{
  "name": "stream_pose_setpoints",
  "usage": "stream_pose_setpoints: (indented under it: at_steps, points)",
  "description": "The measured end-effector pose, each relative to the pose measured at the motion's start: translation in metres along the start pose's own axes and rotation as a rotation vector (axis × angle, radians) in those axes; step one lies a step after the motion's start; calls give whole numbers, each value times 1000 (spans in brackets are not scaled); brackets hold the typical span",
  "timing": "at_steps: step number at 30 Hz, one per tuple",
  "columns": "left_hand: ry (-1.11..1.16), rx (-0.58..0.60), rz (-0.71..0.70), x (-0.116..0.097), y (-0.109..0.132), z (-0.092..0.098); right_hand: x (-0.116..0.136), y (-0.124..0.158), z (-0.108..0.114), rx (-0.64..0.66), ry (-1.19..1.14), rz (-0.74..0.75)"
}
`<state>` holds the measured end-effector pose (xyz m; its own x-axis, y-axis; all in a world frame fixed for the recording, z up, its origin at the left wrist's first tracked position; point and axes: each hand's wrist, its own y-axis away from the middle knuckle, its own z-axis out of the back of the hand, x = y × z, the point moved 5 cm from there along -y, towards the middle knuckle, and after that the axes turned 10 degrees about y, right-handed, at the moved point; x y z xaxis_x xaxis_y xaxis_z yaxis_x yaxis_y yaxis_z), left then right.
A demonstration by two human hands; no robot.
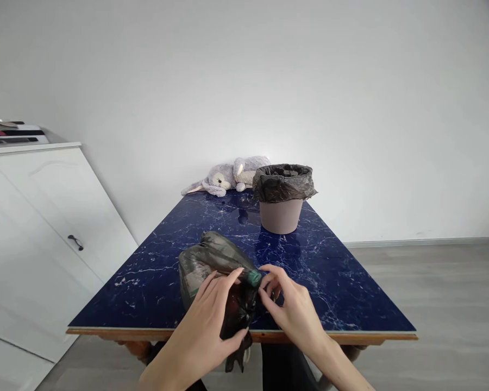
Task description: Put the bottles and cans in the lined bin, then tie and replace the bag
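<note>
A filled black plastic bag [218, 252] lies at the near edge of the blue marbled table, its gathered end hanging over the edge. Something green shows through the thin plastic near its right side. My left hand [212, 315] rests against the bag's near side, thumb and fingers spread around the bunched plastic. At the bag's right end, my right hand [287, 298] has its thumb and index finger close together, pinching at the plastic beside the green part.
A pinkish bin [281, 217] lined with a black bag stands toward the table's far right. Behind it a grey plush toy [224, 176] lies against the wall. The table [155, 282] has a wooden front edge. A white cabinet [57, 217] stands at left.
</note>
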<state>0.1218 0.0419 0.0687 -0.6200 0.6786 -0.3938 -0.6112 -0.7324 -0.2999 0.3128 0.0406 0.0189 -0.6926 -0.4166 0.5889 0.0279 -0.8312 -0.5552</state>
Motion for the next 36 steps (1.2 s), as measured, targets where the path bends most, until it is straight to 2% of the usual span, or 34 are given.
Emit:
stream_pose_setpoints:
  at_steps: [6,9,11,13,15,17,20,23,26,31,33,36]
  points:
    - [27,-22,55,24,1,-9,-3,9,9,-186,20,-42]
    - [25,-57,50,31,-2,-13,4,14,19,-295,62,-6]
    - [18,-89,29,35,-4,-16,9,14,15,-209,48,45]
    - [15,-112,1,37,-4,-19,12,12,3,-41,25,66]
    - [12,-127,-19,38,-5,-20,13,9,-11,75,6,29]
    - [10,-122,-33,37,-7,-21,12,5,-23,113,-32,-44]
    - [14,-92,-53,34,-11,-18,15,-1,-37,102,-96,-110]
    - [30,-114,-77,31,-14,-10,22,-4,-42,67,-134,-86]
    - [27,-225,-71,32,-15,3,23,-1,-40,14,-127,-70]
    - [102,-538,0,32,-12,23,16,8,-31,-33,-49,-81]
    - [174,-579,29,31,-12,25,15,10,-28,-36,-32,-86]
    - [193,-545,25,27,-13,22,17,10,-24,-77,-66,-91]
